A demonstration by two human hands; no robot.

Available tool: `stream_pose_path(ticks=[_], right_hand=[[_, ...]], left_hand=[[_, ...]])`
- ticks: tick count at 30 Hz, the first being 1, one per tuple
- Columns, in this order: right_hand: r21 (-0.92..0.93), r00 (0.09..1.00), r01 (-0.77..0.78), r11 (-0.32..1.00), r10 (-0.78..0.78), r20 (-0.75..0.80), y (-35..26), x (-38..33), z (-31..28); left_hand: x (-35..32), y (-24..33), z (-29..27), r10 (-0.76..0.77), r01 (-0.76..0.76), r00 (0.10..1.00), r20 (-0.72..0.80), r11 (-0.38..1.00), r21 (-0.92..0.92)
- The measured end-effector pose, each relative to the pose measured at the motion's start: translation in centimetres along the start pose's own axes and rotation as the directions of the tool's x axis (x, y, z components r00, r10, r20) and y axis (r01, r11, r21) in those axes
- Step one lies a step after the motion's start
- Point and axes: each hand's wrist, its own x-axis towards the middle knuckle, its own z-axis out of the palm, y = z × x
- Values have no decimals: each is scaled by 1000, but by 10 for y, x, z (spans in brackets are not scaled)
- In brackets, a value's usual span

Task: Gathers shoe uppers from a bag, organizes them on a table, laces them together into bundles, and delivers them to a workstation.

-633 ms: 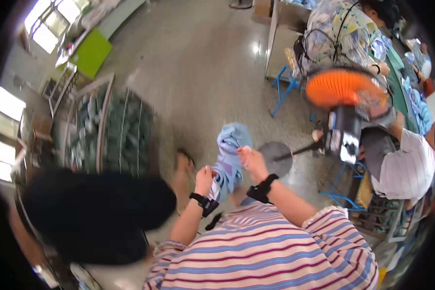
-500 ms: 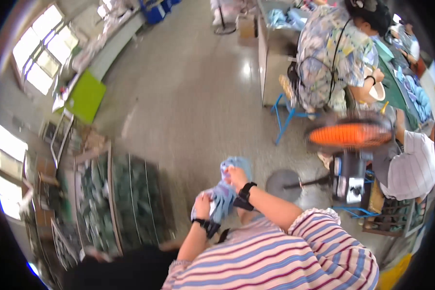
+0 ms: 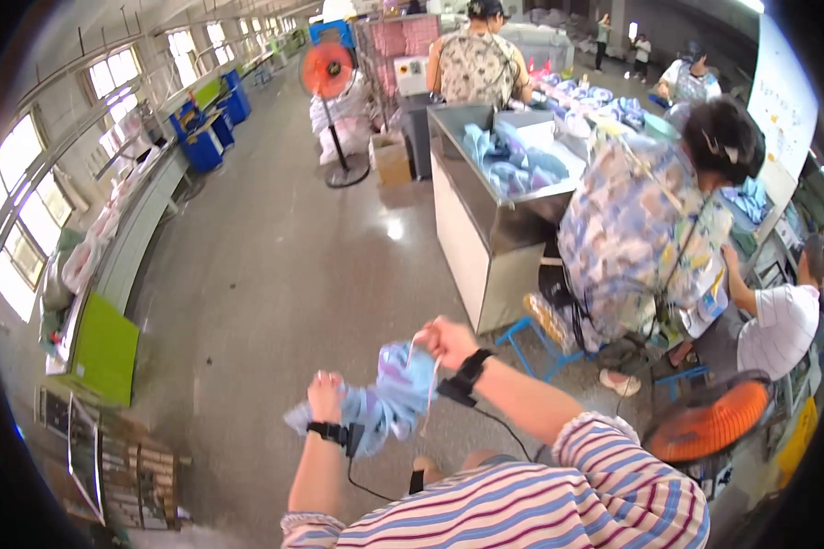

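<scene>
Between my hands hangs a bundle of soft light blue and lilac cloth pieces (image 3: 395, 395), held up over the floor. My left hand (image 3: 326, 397) is closed on its left end, where some pale cloth sticks out beyond the fist. At the right end, my right hand (image 3: 449, 342) has its fingers closed on a thin pinkish strip (image 3: 433, 382) that hangs down along the bundle. Whether the strip goes right round the cloth I cannot tell. Each wrist wears a black band with a small box and a cable.
A metal-topped table (image 3: 487, 220) holding blue pieces stands ahead right. Beside it a co-worker in a patterned top (image 3: 627, 229) sits on a blue stool (image 3: 536, 355). One orange fan (image 3: 712, 416) is close right, another fan (image 3: 330, 73) ahead. A long bench (image 3: 128, 238) with a green end runs left.
My view has swung up and forward, showing more of the aisle and table. My hands have moved farther apart, the cloth bundle stretching between them, and the pinkish strip now shows.
</scene>
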Motion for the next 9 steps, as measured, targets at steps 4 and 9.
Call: stream_pose_path(ticks=[4,9], right_hand=[[33,826,504,863,-493,274,-191,-32,71],[-176,567,823,540,-794,218,-300,-8,87]], left_hand=[[77,212,132,470,-420,853,228,877,-235],[179,348,288,648,-551,660,381,762,-341]])
